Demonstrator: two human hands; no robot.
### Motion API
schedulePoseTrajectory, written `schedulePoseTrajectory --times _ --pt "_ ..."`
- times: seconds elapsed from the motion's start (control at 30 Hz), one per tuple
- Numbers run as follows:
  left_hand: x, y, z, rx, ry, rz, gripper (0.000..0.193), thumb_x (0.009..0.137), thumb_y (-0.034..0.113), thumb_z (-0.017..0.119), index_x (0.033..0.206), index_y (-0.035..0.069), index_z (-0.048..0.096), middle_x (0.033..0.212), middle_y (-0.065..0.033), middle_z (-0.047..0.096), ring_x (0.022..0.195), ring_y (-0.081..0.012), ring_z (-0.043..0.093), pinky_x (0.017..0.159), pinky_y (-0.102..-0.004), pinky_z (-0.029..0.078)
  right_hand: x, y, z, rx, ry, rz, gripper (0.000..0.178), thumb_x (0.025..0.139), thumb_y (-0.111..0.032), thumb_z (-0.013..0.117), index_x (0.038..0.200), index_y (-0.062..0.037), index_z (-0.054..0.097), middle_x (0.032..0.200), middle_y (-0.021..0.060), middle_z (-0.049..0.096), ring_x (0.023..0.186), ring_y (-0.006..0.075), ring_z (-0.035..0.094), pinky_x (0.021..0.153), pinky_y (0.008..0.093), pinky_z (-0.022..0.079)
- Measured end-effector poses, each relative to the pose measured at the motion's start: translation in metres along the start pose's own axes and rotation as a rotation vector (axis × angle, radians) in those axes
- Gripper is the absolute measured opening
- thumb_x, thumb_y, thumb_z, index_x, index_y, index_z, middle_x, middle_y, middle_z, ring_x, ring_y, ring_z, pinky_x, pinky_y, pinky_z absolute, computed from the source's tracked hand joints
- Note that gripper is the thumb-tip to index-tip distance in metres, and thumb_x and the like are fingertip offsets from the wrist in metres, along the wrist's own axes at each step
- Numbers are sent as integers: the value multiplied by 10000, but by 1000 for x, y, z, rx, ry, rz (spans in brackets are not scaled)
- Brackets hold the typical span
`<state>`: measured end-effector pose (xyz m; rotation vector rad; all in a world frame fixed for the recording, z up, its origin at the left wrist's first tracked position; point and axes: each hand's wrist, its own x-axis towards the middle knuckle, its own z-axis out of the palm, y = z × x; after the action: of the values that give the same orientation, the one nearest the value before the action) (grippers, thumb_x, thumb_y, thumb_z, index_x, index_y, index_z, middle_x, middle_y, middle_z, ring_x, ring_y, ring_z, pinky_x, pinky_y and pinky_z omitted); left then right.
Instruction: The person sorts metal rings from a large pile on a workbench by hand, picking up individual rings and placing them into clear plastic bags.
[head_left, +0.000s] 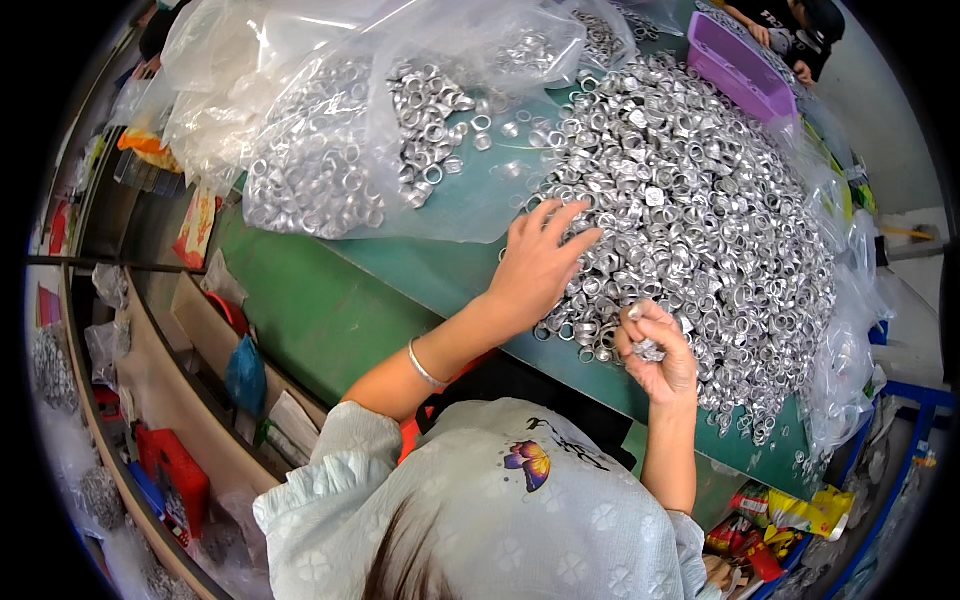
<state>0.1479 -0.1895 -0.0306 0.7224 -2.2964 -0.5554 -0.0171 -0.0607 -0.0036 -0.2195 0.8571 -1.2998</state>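
Note:
A broad heap of silver metal rings covers the right part of the green table. At the heap's left edge my left hand lies palm down, its fingers spread over the rings. I cannot see whether anything is under its fingertips. My right hand is turned palm up above the heap's near edge. Its fingers are curled round a few silver rings that show in the palm.
A clear plastic bag with more rings lies at the back left. A purple bin stands behind the heap, near another person's hand. Crumpled clear plastic edges the table's right side. Shelves with packets are on the left.

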Motion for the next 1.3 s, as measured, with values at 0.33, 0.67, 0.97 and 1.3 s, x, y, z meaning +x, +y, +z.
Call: schedulePoseTrajectory --times 0.33,0.67,0.97,1.3 --pt "-6 -22 5 22 -171 49 276 757 -33 560 1012 72 561 1211 -101 499 1247 -315 386 1027 -491 293 -23 -21 -19 -777 474 -465 99 834 -18 606 920 7 648 657 5 566 535 58 521 443 183 406" --pt "15 3 16 40 -133 82 379 758 4 595 1124 86 542 1248 -106 482 1200 -335 414 1018 -525 290 6 -26 8 -1601 728 -812 276 779 -10 614 1054 -20 594 1075 136 569 685 286 625 641 365 494" --pt "-10 -11 7 62 -157 14 307 765 20 607 1061 76 550 1188 -108 496 1135 -298 463 1004 -505 297 18 9 18 -1885 528 -875 271 773 5 562 1044 -12 565 1262 115 488 766 294 644 568 378 519" --pt "17 7 21 -15 -10 14 355 772 42 630 1117 70 552 1128 -93 511 1040 -281 487 855 -383 363 9 -11 6 -1351 196 -847 168 757 57 604 916 21 647 982 123 644 768 213 655 669 268 508"
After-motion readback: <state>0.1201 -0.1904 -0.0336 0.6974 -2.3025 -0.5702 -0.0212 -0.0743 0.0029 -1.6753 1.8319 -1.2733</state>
